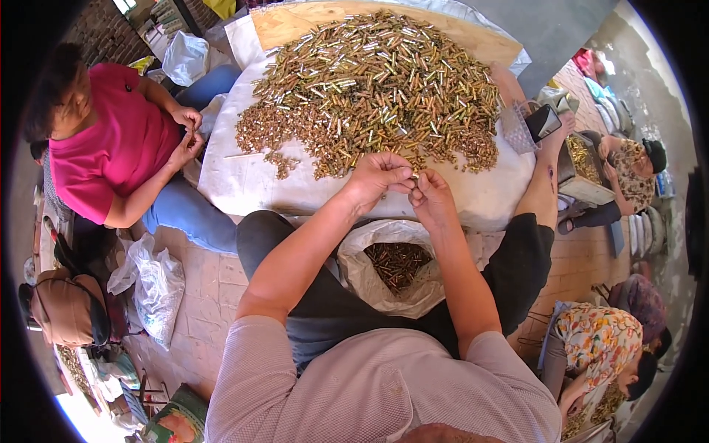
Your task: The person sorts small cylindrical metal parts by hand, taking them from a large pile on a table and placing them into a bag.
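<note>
My left hand (380, 177) and my right hand (431, 195) meet at the near edge of a cloth-covered table (236, 181). Fingertips of both are pinched around a small brass-coloured metal piece (415, 176), mostly hidden by the fingers. Just beyond them rises a large pile of slim brass-coloured metal cylinders (377, 81). Shorter, ring-like or nut-like metal bits (273, 133) lie along its near left edge; their exact kind is too small to make out. Below my forearms, between my legs, an open white sack (354, 269) holds many darker, rod-like metal pieces (399, 263).
At the left a person in a pink top (111, 140) works with both hands. A phone (543, 122) rests by a clear mesh-like container (517, 129) at the table's right. A wooden board (295, 26) backs the pile. A filled plastic bag (159, 295) stands on the floor.
</note>
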The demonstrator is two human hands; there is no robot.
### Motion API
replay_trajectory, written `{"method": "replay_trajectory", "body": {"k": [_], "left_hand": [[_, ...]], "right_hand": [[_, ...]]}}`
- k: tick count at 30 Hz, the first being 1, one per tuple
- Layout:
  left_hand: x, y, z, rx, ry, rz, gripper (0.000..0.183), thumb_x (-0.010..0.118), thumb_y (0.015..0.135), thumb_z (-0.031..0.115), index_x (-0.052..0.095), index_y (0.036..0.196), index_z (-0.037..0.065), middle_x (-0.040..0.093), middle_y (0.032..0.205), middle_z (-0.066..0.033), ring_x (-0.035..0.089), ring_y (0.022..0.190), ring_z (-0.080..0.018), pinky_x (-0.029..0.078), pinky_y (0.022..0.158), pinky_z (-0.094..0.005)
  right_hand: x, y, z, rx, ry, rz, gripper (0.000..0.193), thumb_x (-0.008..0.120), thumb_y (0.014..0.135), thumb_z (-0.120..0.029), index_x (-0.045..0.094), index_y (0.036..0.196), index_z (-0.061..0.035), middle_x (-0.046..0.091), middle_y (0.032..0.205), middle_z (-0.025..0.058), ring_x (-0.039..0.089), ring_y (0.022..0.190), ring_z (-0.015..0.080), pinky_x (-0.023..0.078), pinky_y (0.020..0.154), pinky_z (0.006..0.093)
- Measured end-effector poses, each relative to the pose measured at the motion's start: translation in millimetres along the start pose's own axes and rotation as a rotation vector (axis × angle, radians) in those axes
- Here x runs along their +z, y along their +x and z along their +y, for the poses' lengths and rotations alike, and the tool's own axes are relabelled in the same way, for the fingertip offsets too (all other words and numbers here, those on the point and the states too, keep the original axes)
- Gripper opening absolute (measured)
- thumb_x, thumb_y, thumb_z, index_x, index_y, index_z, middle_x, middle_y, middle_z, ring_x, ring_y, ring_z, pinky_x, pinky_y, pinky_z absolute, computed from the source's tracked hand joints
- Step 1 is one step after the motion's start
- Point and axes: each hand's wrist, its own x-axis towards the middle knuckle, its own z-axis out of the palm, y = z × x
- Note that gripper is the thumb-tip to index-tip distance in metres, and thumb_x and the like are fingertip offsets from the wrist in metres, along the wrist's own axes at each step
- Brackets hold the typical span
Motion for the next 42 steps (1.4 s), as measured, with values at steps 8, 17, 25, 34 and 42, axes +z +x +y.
{"method": "replay_trajectory", "body": {"k": [8,17,25,34,42], "left_hand": [[-8,4,37,0.008,0.380,0.044,0.025,0.070,0.091,0.018,0.066,0.109,0.000,0.070,0.092,-0.0064,0.068,0.075,-0.0157,0.057,0.066,-0.0288],[-56,10,38,0.183,1.404,0.355,0.019,0.071,0.079,0.019,0.072,0.087,0.002,0.071,0.080,-0.0151,0.069,0.077,-0.0298,0.055,0.073,-0.0405],[-24,1,11,0.059,1.908,0.278,0.012,0.063,0.080,0.009,0.071,0.085,0.003,0.071,0.090,-0.0191,0.070,0.086,-0.0348,0.056,0.078,-0.0430],[-31,5,6,0.153,1.763,0.247,0.015,0.064,0.081,0.007,0.070,0.094,0.001,0.070,0.091,-0.0193,0.070,0.083,-0.0324,0.057,0.072,-0.0433],[-30,3,22,-0.111,0.548,0.127,0.026,0.067,0.086,0.006,0.066,0.112,0.004,0.067,0.081,-0.0072,0.066,0.069,-0.0147,0.055,0.058,-0.0288]], "right_hand": [[-12,-2,-14,0.070,-0.215,-0.023,0.007,0.068,0.091,-0.011,0.066,0.095,-0.0049,0.065,0.076,0.0031,0.059,0.063,0.0098,0.046,0.053,0.0242],[-32,7,14,0.012,-1.215,-0.440,0.011,0.068,0.088,-0.010,0.068,0.092,0.0007,0.063,0.073,0.0020,0.058,0.064,0.0125,0.047,0.058,0.0275],[-8,9,47,-0.468,-1.874,-0.222,0.012,0.071,0.082,-0.012,0.069,0.091,-0.0041,0.062,0.085,0.0170,0.061,0.076,0.0370,0.050,0.070,0.0422],[-32,18,39,-0.457,-1.429,-0.156,0.009,0.070,0.088,-0.010,0.066,0.090,-0.0012,0.063,0.075,0.0071,0.059,0.059,0.0170,0.048,0.054,0.0321],[-8,6,11,0.021,-0.367,0.066,0.014,0.068,0.093,-0.014,0.062,0.099,-0.0038,0.063,0.080,0.0046,0.056,0.061,0.0107,0.044,0.051,0.0240]]}}
